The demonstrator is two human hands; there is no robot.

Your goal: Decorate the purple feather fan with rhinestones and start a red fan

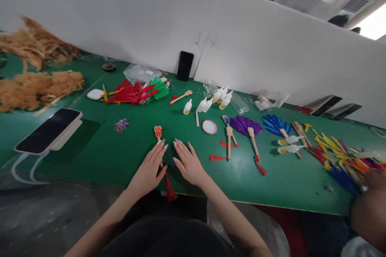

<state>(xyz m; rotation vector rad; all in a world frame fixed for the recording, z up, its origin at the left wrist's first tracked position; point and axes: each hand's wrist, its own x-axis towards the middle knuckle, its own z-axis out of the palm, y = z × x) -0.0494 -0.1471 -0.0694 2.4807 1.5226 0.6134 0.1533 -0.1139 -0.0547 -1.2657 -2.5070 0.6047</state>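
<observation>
Shows fingers outstretched and loose, gripping nothing: left hand flat over a fan stick, right hand flat just beside it. Below the left palm, a red tassel at the edge of a green table. Behind, a white partition. Further out, two feather fans: purple fan, blue fan. At left, phone on a stand; black phone propped against the partition. Several glue bottles, count unclear, labels too small to read.

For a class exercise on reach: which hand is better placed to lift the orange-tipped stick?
Probably left: the left hand lies over the orange-tipped stick, while the right hand rests on the table beside it.
</observation>
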